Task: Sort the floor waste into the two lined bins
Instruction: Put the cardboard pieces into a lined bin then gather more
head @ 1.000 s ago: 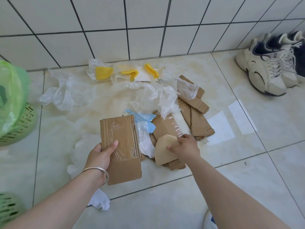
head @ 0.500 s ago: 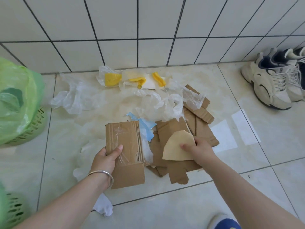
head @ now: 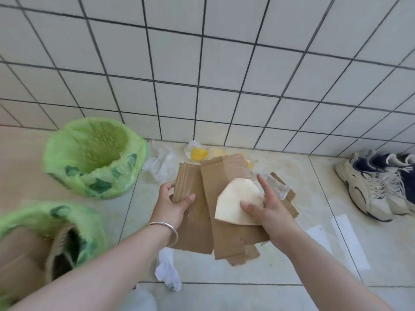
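Observation:
My left hand (head: pixel 173 204) grips a brown cardboard sheet (head: pixel 193 230) with clear tape on it, held above the floor. My right hand (head: pixel 267 212) holds a second cardboard sheet (head: pixel 226 180) together with a pale, rounded piece of card (head: pixel 235 203) pressed on top of it. More cardboard pieces (head: pixel 289 198) lie on the floor behind my right hand. Two baskets with green plastic liners stand at the left: one near the wall (head: pixel 94 153) and a closer one (head: pixel 45 223) at the left edge.
Clear plastic film (head: pixel 160 163) and yellow-filled wrappers (head: pixel 197 153) lie by the tiled wall. A crumpled white tissue (head: pixel 167 271) sits on the floor below my left arm. Sneakers (head: pixel 368 187) stand at the right by the wall.
Both hands have lifted their cardboard off the floor and moved it up and left. The view has swung left, so both lined baskets now show.

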Motion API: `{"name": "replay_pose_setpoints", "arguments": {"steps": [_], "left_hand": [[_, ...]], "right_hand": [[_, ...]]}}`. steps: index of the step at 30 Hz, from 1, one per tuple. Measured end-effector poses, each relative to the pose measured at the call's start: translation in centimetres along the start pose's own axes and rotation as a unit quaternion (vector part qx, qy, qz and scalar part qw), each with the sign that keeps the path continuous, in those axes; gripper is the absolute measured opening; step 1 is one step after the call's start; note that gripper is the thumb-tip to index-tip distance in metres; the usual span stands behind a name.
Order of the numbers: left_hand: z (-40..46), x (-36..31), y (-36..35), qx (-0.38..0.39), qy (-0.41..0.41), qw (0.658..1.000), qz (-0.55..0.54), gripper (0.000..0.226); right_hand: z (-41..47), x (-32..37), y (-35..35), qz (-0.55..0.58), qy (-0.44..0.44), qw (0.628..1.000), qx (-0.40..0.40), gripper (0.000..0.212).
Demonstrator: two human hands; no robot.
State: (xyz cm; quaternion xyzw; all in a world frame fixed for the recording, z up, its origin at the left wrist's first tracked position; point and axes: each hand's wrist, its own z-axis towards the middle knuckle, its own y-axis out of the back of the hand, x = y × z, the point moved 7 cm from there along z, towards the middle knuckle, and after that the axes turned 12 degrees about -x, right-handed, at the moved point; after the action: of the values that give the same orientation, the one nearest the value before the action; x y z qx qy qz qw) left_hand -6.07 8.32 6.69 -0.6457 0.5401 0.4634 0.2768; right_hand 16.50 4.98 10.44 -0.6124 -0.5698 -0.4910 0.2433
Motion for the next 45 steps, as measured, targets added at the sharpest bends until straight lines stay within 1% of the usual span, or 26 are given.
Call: {"name": "replay_pose_setpoints", "arguments": {"steps": [1,2,3,6,7,8,10,11,13,15,17,20,22,24,27,31,33,35,37,40,43,45], "left_hand": [[-0.7,-1.3,1.6,-0.001,-0.004,1.0,-0.017,0.047],[-1.3,-2.5,3.5,-0.007,-0.011,1.0,-0.021,0.052],[-1.9,-3.6,5.5,-0.018,-0.021,0.999,-0.016,0.049],[-3.5,-6.0,12.4,-0.064,-0.047,0.997,0.005,0.018],[-3.9,-6.4,14.7,-0.084,-0.044,0.995,-0.006,0.01],[-4.5,-6.6,17.1,-0.105,-0.038,0.993,-0.023,0.005],[-5.2,-6.4,22.0,-0.157,-0.016,0.986,-0.058,0.007],[-5.4,-6.0,24.3,-0.186,-0.002,0.979,-0.083,0.012],[-5.4,-4.7,28.8,-0.24,0.013,0.964,-0.11,0.016],[-5.4,-3.4,32.0,-0.272,0.016,0.956,-0.106,0.018],[-5.3,-2.0,34.4,-0.299,0.013,0.95,-0.085,0.023],[-5.0,0.4,36.5,-0.336,0.005,0.942,-0.012,0.027],[-4.7,2.1,37.0,-0.354,0.021,0.935,0.029,0.034],[-4.1,3.6,36.7,-0.356,0.038,0.932,0.06,0.041],[-2.7,5.6,35.5,-0.335,0.061,0.935,0.103,0.047],[-0.4,8.5,34.6,-0.313,0.104,0.936,0.126,0.037],[0.9,9.7,34.2,-0.301,0.125,0.932,0.157,0.033],[2.5,11.1,33.7,-0.276,0.155,0.929,0.192,0.033],[4.0,13.3,33.3,-0.248,0.205,0.923,0.21,0.035],[5.3,16.7,33.0,-0.218,0.275,0.902,0.25,0.038],[6.2,17.8,32.4,-0.215,0.297,0.901,0.234,0.039],[6.7,17.6,32.0,-0.217,0.282,0.911,0.208,0.052]], "right_hand": [[-0.8,1.6,-1.2,-0.004,0.014,1.0,-0.001,0.075],[-1.6,3.0,-2.6,-0.011,0.026,1.0,0.002,0.077],[-2.5,4.2,-4.1,-0.013,0.034,0.999,0.011,0.073],[-5.5,6.6,-9.3,0.006,0.035,0.998,0.05,0.042],[-6.5,7.1,-11.3,0.014,0.032,0.998,0.061,0.037],[-7.6,7.5,-13.2,0.019,0.029,0.997,0.073,0.036],[-9.8,8.1,-17.3,0.011,0.034,0.995,0.098,0.041],[-10.8,8.4,-19.2,0.006,0.04,0.994,0.105,0.042],[-12.7,8.7,-22.6,-0.006,0.058,0.993,0.103,0.034],[-14.0,8.6,-25.4,-0.05,0.082,0.992,0.082,0.03],[-15.0,7.7,-27.8,-0.093,0.1,0.988,0.067,0.029],[-16.0,5.8,-30.9,-0.146,0.125,0.979,0.072,0.031],[-16.3,4.5,-32.6,-0.182,0.121,0.973,0.073,0.032],[-16.3,2.9,-34.1,-0.209,0.104,0.97,0.071,0.032],[-15.9,0.7,-36.6,-0.255,0.091,0.96,0.071,0.036],[-15.1,-2.4,-39.0,-0.322,0.073,0.941,0.071,0.033],[-14.7,-4.0,-40.1,-0.348,0.061,0.932,0.081,0.03],[-14.1,-5.6,-41.2,-0.385,0.044,0.917,0.095,0.026],[-13.5,-7.3,-42.2,-0.427,0.018,0.897,0.112,0.023],[-12.6,-9.7,-43.3,-0.488,-0.01,0.861,0.146,0.024],[-11.6,-10.5,-43.9,-0.504,-0.027,0.849,0.153,0.027],[-11.3,-10.2,-44.1,-0.509,-0.027,0.845,0.162,0.028]]}}
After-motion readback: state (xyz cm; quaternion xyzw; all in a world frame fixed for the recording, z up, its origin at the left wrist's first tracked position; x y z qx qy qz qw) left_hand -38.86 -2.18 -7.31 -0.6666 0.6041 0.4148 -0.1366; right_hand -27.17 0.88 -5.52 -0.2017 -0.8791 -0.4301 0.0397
